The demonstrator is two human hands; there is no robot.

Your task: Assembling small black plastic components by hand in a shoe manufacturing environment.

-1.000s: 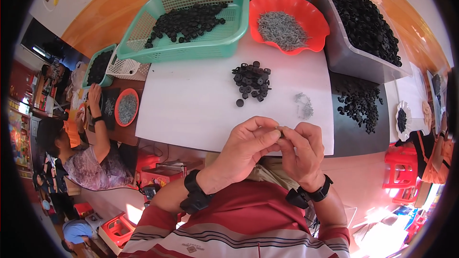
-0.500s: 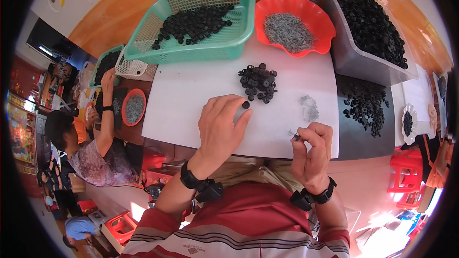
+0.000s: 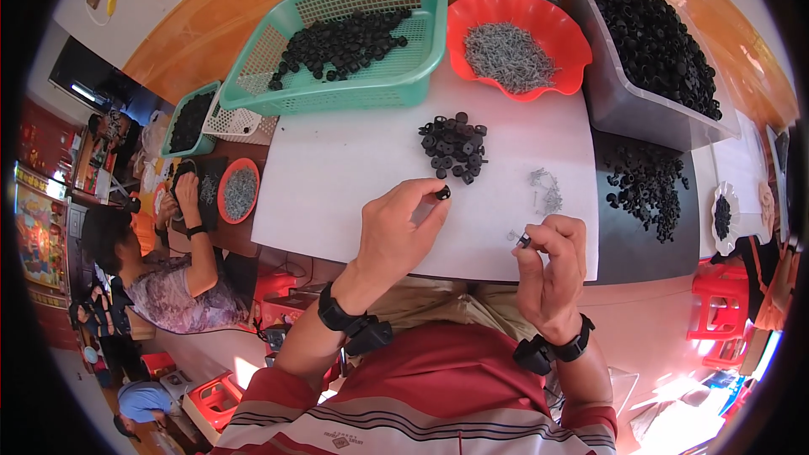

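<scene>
Pinching black cap (image 3: 443,193), left hand (image 3: 394,226) sits near-side of pile (image 3: 452,148), likely placed for short reach; right hand (image 3: 552,274) clamps dark part (image 3: 524,241).

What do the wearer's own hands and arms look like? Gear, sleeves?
Left hand and right hand: ungloved. Each wrist has a black strap with a chunky black module. Forearms bare; short red sleeves with pale bands and thin dark stripes.

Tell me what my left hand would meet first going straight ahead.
Probably the black pile just beyond your left hand, though the hand's height above the sheet is unclear.
</scene>
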